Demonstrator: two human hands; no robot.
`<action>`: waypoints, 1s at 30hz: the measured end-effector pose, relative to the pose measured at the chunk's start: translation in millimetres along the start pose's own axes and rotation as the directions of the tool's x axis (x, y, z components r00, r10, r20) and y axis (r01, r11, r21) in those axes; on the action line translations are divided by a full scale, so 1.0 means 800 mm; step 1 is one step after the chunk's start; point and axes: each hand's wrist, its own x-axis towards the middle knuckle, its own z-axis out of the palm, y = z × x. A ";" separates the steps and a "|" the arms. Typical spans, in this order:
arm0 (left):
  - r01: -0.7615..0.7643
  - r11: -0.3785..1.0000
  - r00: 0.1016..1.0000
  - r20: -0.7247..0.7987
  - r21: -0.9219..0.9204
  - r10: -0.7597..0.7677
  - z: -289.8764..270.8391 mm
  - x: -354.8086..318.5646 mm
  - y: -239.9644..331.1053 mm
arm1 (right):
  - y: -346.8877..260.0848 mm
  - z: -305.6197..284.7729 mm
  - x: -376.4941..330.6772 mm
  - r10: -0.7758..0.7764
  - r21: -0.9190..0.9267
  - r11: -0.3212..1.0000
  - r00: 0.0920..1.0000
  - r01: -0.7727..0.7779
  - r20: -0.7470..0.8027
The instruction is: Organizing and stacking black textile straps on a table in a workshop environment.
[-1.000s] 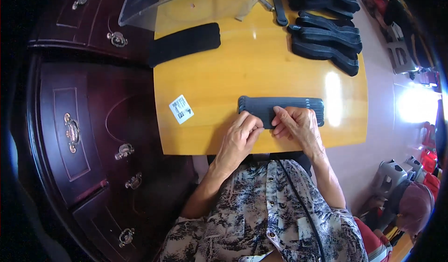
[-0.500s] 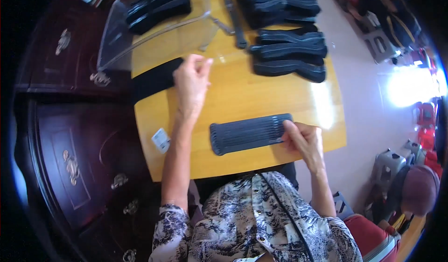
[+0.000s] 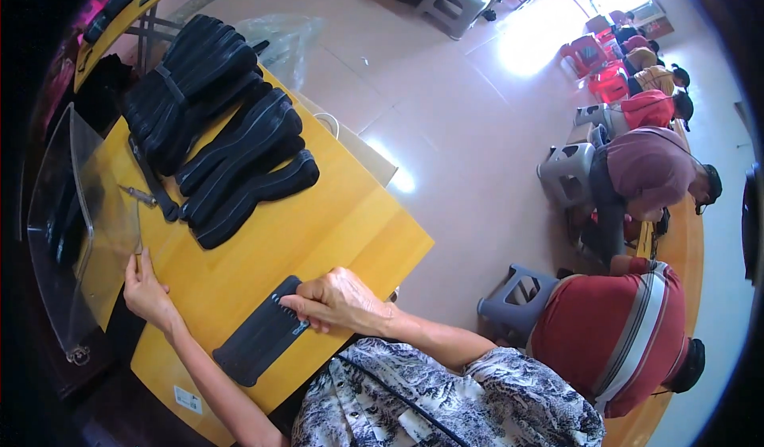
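Observation:
My right hand (image 3: 338, 299) is curled over one end of a flat dark grey ribbed band (image 3: 259, 334), thumb pressed on it. Small white marks show on the band beside the thumb. It lies slantwise near the table's front edge. Further left, my left hand (image 3: 151, 292) has its thumb and forefinger stretched out by the lower corner of a clear plastic bin (image 3: 89, 228); nothing is visibly held. A wide black strip (image 3: 123, 325) lies under and beside that hand, partly hidden by it.
Bundled black padded straps (image 3: 171, 89) and a loose pile of them (image 3: 251, 165) lie at the table's far side. Nearby are a thin dark strap (image 3: 155, 183) and a small pointed tool (image 3: 138, 195). A white label (image 3: 187, 399) lies front left. People sit on grey stools (image 3: 517, 304) at right.
The view has swung right, showing more of the floor and seated people. My left hand has gone from above the black strip to the bin's corner. My right hand stays at the band's end.

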 end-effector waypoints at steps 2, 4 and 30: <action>0.031 0.999 0.999 0.011 -0.041 -0.031 -0.002 -0.001 0.008 | -0.003 -0.001 0.001 0.001 0.003 1.000 1.000 -0.001 0.006; 0.031 0.999 0.999 0.013 -0.008 -0.031 -0.006 0.000 0.014 | -0.003 0.000 0.003 -0.014 0.010 1.000 1.000 0.014 0.009; -0.084 0.990 0.994 0.081 0.117 0.075 -0.011 -0.003 0.047 | -0.005 0.000 0.000 0.030 -0.012 0.999 0.999 -0.031 -0.019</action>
